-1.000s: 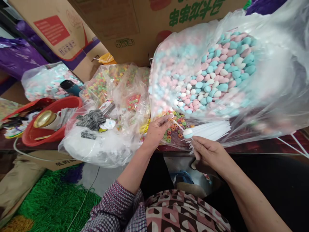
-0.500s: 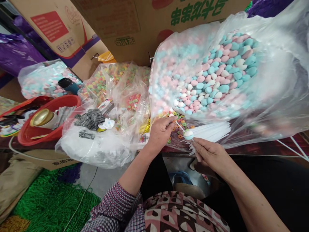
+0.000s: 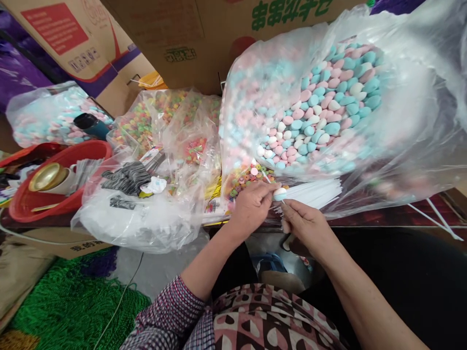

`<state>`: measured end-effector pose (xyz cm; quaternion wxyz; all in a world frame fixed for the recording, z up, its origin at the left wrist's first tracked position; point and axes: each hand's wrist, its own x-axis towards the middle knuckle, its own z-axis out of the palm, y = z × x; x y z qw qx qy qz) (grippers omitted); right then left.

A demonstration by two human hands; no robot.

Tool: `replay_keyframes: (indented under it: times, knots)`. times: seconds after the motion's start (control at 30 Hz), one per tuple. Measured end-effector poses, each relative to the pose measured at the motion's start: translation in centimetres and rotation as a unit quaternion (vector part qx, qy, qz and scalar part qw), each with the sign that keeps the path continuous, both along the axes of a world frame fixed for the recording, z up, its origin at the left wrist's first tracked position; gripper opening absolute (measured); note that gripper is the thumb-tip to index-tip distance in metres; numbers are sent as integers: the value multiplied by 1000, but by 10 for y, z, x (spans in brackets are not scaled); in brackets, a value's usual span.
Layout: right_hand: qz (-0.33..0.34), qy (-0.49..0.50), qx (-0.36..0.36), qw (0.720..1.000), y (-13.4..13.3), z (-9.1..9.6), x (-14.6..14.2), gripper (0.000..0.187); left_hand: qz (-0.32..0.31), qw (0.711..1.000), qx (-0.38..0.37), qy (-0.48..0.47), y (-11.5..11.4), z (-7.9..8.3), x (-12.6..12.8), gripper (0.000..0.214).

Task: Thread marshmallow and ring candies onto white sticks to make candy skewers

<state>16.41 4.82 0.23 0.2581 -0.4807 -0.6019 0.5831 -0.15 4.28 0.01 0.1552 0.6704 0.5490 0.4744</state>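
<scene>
My left hand (image 3: 251, 206) is closed in a pinch on a thin white stick whose upper end shows just above the fingers. My right hand (image 3: 304, 221) is closed too, its fingertips on a small pale blue-white candy piece (image 3: 279, 194) that sits on the stick between both hands. Right behind them lies a bundle of white sticks (image 3: 315, 192) on the table edge. Above it a big clear bag (image 3: 328, 97) is full of pink, blue and white candies. Small coloured ring candies (image 3: 244, 176) lie in plastic next to my left hand.
A red basin (image 3: 58, 182) with a gold lid and cups stands at the left. Clear bags of ring candies (image 3: 164, 116) and pastel candies (image 3: 47, 114) lie behind it. Cardboard boxes (image 3: 182, 34) line the back. Green mesh (image 3: 73, 306) covers the floor lower left.
My left hand slid along the stick toward the right hand until the two nearly meet at the candy piece. The view shifted slightly, so everything sits a little more left.
</scene>
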Motion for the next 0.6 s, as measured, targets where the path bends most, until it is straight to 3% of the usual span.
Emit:
replay_keyframes:
  times: [0.07,0.17,0.27,0.37,0.43,0.5,0.6]
  knots:
    - [-23,38,-10,999,1,2,-2,47,-9,1000,-17,-14,-2,-1,2,30]
    - [-99,100,-41,989,8,10,6,35,32,998,-39,-27,1,-5,-9,29]
    - [-162,129,-50,977,15,18,17,35,44,992,-62,102,8,-10,-22,21]
    - [-152,120,-45,980,16,20,21,35,35,956,-97,273,14,-13,-25,16]
    - [-126,108,-35,986,14,19,20,36,41,935,-118,333,15,-12,-22,16]
    - [-111,95,-23,989,13,16,18,37,44,928,-133,345,16,-10,-20,15]
    - [-107,87,-11,990,12,12,18,37,48,955,-142,257,16,-9,-20,10]
